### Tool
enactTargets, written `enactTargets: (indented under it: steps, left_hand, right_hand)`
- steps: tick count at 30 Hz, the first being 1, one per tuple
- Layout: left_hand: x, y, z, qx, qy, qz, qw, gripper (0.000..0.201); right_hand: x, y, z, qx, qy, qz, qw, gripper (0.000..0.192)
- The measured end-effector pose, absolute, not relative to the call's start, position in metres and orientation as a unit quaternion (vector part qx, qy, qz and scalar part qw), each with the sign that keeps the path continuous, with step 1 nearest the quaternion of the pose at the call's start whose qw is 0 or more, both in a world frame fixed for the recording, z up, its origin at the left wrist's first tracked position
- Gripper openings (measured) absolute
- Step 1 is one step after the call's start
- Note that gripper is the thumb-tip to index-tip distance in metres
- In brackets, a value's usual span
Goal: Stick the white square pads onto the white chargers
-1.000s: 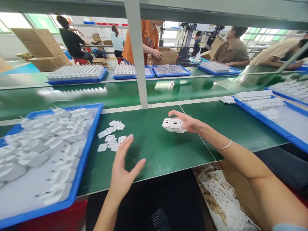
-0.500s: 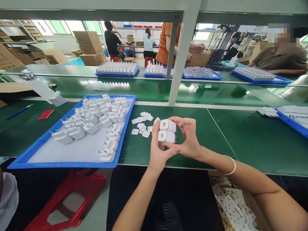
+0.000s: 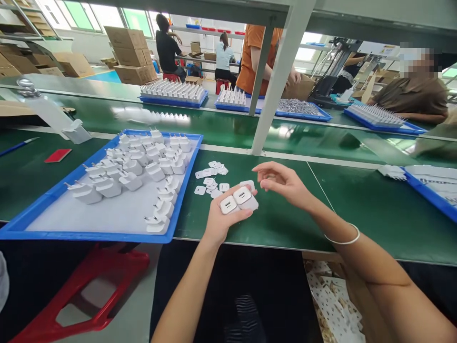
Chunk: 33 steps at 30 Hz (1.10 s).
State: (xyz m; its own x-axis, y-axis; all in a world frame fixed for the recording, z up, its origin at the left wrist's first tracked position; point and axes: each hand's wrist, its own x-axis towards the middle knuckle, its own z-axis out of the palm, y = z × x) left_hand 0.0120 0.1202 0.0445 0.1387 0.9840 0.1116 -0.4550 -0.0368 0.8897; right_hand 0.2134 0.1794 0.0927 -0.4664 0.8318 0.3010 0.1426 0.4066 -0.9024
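Two white USB charger plugs [image 3: 246, 200] lie side by side in my left hand [image 3: 217, 216], their USB port faces turned up toward me. The fingers and thumb wrap round them. A small white square piece [image 3: 248, 185] shows by the fingertips of that hand; whether it is held there I cannot tell. Apart from the chargers, to their upper right, my right hand [image 3: 282, 183] hovers over the green bench with curled fingers spread and nothing visible in them. Several loose white square faceplates [image 3: 209, 181] are scattered on the bench just beyond my left hand.
At left, a blue tray [image 3: 85, 235] holds several white plugs with pins. Further left are a red card [image 3: 58, 156] and a blue pen [image 3: 16, 147]. A metal post [image 3: 276, 88] rises ahead. Another blue tray [image 3: 428, 190] stands at right. Several people work beyond the bench.
My right hand has let go of the chargers and moved up and right. My left hand has moved slightly left and turned the chargers so their port faces point upward.
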Motion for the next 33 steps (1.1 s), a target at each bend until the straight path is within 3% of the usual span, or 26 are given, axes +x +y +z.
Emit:
enactTargets:
  steps: [4,8,11,14,19,23,25,29,33]
  left_hand:
    - [0.001,0.121,0.046,0.457,0.299,0.517,0.660,0.055]
    - [0.000,0.122,0.039,0.464,0.298,0.481,0.682,0.051]
    - [-0.004,0.124,0.036,0.457,0.327,0.476,0.676,0.049]
    - [-0.014,0.129,0.042,0.478,0.355,0.417,0.687,0.051]
    - [-0.029,0.138,0.059,0.541,0.383,0.271,0.698,0.048]
    - [-0.028,0.135,0.058,0.569,0.391,0.305,0.657,0.053]
    - [-0.022,0.129,0.051,0.581,0.410,0.395,0.582,0.054]
    - [0.001,0.117,0.036,0.597,0.462,0.563,0.337,0.046]
    - [0.026,0.109,0.028,0.607,0.467,0.608,0.206,0.045]
  right_hand:
    - [0.210,0.188,0.081,-0.307,-0.718,0.549,0.297,0.026]
    - [0.208,0.182,0.067,-0.311,-0.696,0.551,0.339,0.020]
    - [0.212,0.179,0.067,-0.311,-0.718,0.529,0.328,0.031]
    - [0.218,0.176,0.074,-0.282,-0.823,0.430,0.242,0.043]
    - [0.222,0.173,0.078,-0.207,-0.952,0.144,0.175,0.028]
    - [0.226,0.172,0.077,-0.211,-0.952,0.079,0.209,0.022]
    - [0.227,0.171,0.078,-0.266,-0.913,0.151,0.269,0.020]
    - [0.215,0.164,0.075,-0.344,-0.732,0.402,0.429,0.023]
    - [0.192,0.146,0.065,-0.350,-0.649,0.434,0.516,0.024]
